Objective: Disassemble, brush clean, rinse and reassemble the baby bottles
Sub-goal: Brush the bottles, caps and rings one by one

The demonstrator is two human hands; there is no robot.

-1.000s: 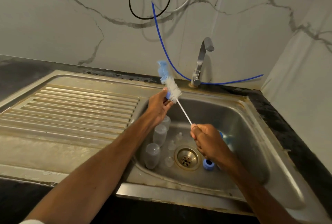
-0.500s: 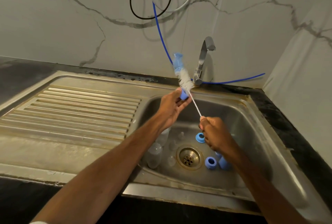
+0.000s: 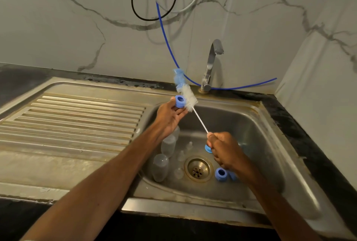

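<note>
My left hand [image 3: 170,116] holds a blue bottle collar ring [image 3: 180,101] in its fingertips above the sink's left rim. My right hand [image 3: 225,151] grips the thin white handle of a bottle brush [image 3: 189,97]. The brush's white bristles and blue sponge tip lie just right of the ring, outside it. In the basin lie clear bottles [image 3: 161,166], several clear teats [image 3: 181,155] and more blue collar rings [image 3: 221,174], one [image 3: 207,148] partly hidden behind my right hand.
The steel sink [image 3: 274,165] has a brass drain [image 3: 198,169] and a ribbed draining board [image 3: 73,121] on the left. A tap [image 3: 211,63] stands at the back, not running. Blue, black and grey hoses [image 3: 164,34] hang on the marble wall.
The brush has come out of the ring and now lies beside it. Both hands shifted left and back from half a second ago, and the ring's opening now faces up.
</note>
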